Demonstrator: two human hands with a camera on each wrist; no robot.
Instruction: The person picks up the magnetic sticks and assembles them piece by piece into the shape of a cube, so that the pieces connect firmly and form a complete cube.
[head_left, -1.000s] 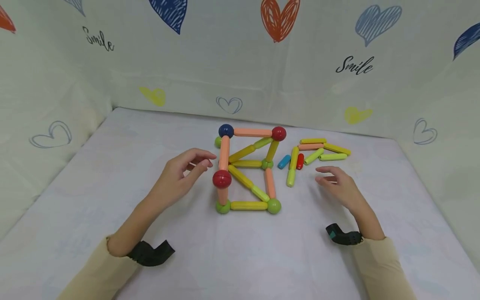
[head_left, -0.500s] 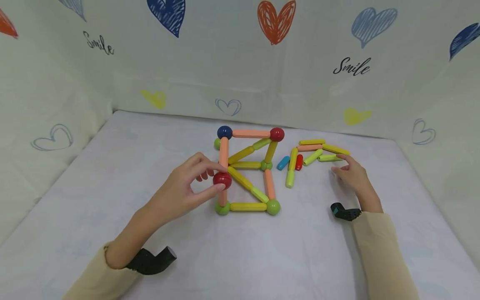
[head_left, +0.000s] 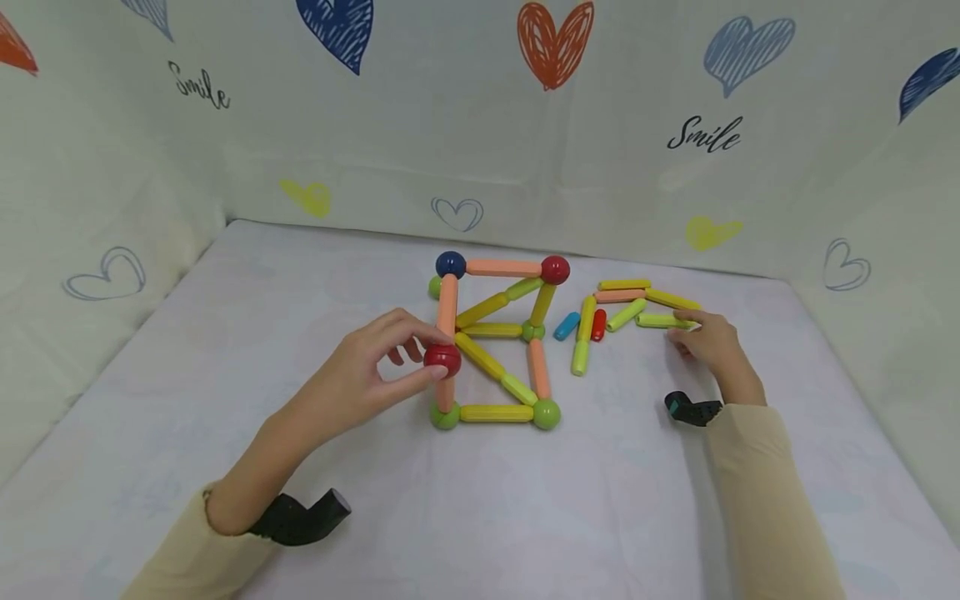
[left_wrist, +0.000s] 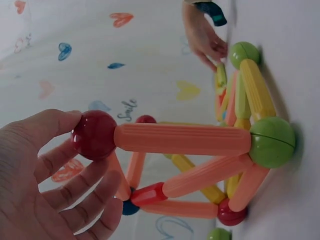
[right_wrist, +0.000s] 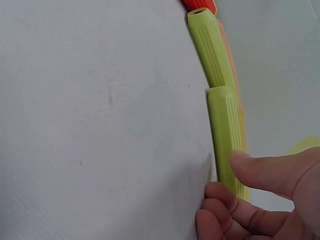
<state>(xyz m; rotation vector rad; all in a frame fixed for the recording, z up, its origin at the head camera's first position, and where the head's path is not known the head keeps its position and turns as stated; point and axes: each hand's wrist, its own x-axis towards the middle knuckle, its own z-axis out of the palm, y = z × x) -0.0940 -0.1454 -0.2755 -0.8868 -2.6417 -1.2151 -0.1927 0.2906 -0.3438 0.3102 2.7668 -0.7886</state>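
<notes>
My left hand [head_left: 363,362] pinches a glossy red ball [left_wrist: 95,135] between thumb and fingertips. This ball sits atop an upright salmon rod [left_wrist: 182,138], a near corner of a standing frame of magnetic-type rods and balls. A light green ball [left_wrist: 272,142] forms that rod's foot on the table. Off to the right, my right hand [head_left: 708,346] pinches the near end of a light green rod [right_wrist: 224,120] lying on the table, thumb on one side and curled fingers on the other. The frame's far top corners carry a dark blue ball [head_left: 451,265] and another red ball [head_left: 555,270].
Loose rods lie right of the frame: a short blue rod [head_left: 567,326], a short red rod [head_left: 598,325], a salmon rod [head_left: 619,296] and several yellow and green ones. A white cloth wall [head_left: 360,192] with printed hearts closes off the table's back.
My left hand has moved right and taken hold of the near red ball. My right hand has reached forward and right to the light green rod and closed its fingers on the rod's end.
</notes>
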